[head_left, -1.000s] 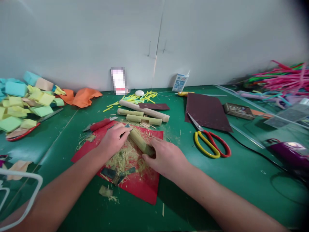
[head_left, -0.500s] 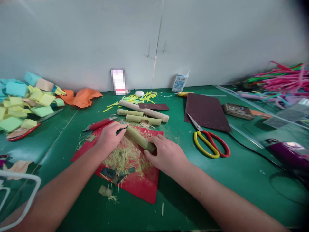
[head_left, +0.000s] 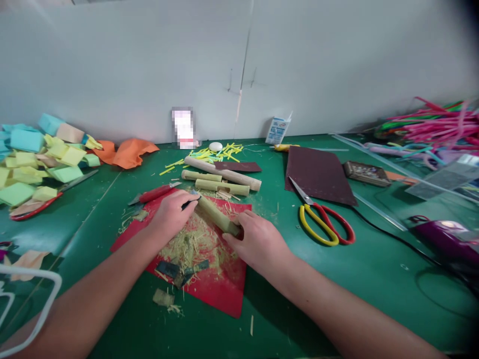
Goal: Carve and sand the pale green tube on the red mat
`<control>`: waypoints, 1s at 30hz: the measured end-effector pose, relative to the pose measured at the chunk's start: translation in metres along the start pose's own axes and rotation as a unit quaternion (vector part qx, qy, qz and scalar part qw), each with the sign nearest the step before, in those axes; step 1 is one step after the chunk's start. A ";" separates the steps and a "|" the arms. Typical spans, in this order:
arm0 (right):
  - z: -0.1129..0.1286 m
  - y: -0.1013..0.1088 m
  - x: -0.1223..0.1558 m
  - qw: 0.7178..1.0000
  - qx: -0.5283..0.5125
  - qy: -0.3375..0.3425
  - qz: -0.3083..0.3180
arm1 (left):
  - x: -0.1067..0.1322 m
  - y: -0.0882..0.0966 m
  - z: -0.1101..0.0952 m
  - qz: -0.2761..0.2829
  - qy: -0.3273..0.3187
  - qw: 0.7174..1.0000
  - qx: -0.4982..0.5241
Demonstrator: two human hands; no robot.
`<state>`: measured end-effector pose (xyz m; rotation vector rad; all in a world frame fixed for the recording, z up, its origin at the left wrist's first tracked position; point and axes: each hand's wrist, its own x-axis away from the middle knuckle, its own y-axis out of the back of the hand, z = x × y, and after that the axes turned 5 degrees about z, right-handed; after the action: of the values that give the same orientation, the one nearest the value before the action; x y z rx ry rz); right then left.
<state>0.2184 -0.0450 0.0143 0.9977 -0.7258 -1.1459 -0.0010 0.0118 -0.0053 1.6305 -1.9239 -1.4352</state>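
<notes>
My right hand [head_left: 260,239] is closed around the near end of a bamboo tube [head_left: 214,212], which lies slantwise over a red mat [head_left: 224,294]. At the tube's far end, my left hand [head_left: 174,212] pinches a small dark piece [head_left: 185,205] that looks like folded sandpaper. It seems to touch the tube; my fingers hide most of it. Pale shavings [head_left: 190,239] cover the mat under the tube. Dark scraps [head_left: 168,269] lie at its near left. Behind the hands are two short bamboo pieces [head_left: 222,187] and a longer pale stick [head_left: 235,178].
A red-handled knife [head_left: 155,193] lies left of my left hand. To the right are scissors [head_left: 322,224], a brown sheet [head_left: 320,174] and a black cable [head_left: 389,232]. Folded paper pieces [head_left: 45,159] are heaped at left. A drink carton [head_left: 277,130] stands near the wall.
Both hands keep their grip on the tube and the dark piece. The left hand has shifted very slightly along the tube's far end, and the view has tilted a little.
</notes>
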 end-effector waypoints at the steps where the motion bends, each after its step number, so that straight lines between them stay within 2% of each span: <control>1: 0.000 0.000 0.000 1.000 0.005 -0.002 0.005 | 0.002 -0.002 -0.005 0.008 -0.008 1.000 0.007; 5: -0.001 -0.001 0.000 1.000 0.015 -0.009 0.011 | 0.013 -0.013 -0.025 0.072 -0.078 0.994 0.029; 7: -0.001 -0.001 0.001 1.000 0.021 -0.010 0.008 | 0.015 -0.016 -0.027 0.096 -0.108 0.989 0.021; 13: 0.002 0.001 0.003 0.999 0.032 -0.024 0.019 | 0.007 -0.011 -0.011 0.020 -0.057 0.998 -0.036; 18: 0.004 0.002 0.004 0.999 0.030 -0.019 0.018 | 0.013 -0.016 -0.020 0.090 -0.118 0.989 -0.013; 23: 0.004 0.000 0.004 0.999 0.040 -0.019 0.020 | 0.007 -0.011 -0.008 0.017 -0.059 0.997 -0.054; 28: 0.004 0.000 0.005 1.000 0.021 -0.001 0.023 | 0.012 -0.012 -0.020 0.096 -0.116 0.987 -0.051; 30: 0.004 0.001 0.005 0.999 0.027 -0.008 0.023 | 0.011 -0.011 -0.019 0.077 -0.091 0.991 -0.053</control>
<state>0.2160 -0.0505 0.0166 1.0126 -0.7915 -1.1006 0.0160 -0.0061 -0.0089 1.3144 -1.9803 -1.6406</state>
